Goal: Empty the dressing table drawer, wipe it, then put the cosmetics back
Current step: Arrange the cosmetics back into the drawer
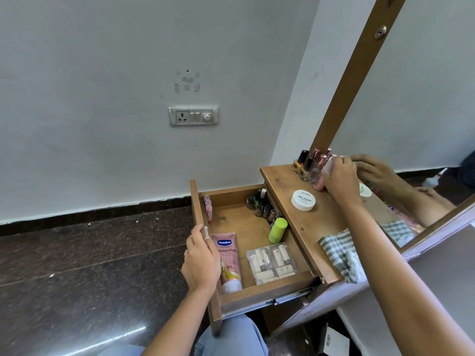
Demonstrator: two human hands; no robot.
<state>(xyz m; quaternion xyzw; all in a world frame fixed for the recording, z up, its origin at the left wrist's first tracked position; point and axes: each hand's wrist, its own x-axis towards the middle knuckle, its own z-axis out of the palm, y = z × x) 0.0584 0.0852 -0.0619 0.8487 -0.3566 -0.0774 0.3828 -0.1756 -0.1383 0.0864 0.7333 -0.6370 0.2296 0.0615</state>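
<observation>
Head view looks down on the open wooden drawer [231, 219], pulled out to the left of the surface [316, 227]. The left grip [200, 260] is clamped over the drawer's front panel, fingers curled on its top edge. The right grip [341, 181] is on the surface beyond the drawer's far corner, closed round a pale pink bottle [324, 176] that stands against the mirror [424, 124]. Just beside that bottle, on the side nearer the drawer, is a tight row of glass nail polish bottles [307, 165], which crowds the held one. A round white jar [303, 200] sits between them and the drawer. A checked cloth [341, 250], soft and crumpled, hangs over the surface edge by the drawer's near end.

Inside the drawer a glossy pink Vaseline tube [228, 260] lies flat along the front panel, touching the left grip. A clear plastic pouch [273, 263] of small cream cylinders lies next to it. A lime green bottle [278, 230] leans at the surface side, dark small bottles [262, 204] cluster in the far corner, and pink tubes [208, 208] line the far front corner.
</observation>
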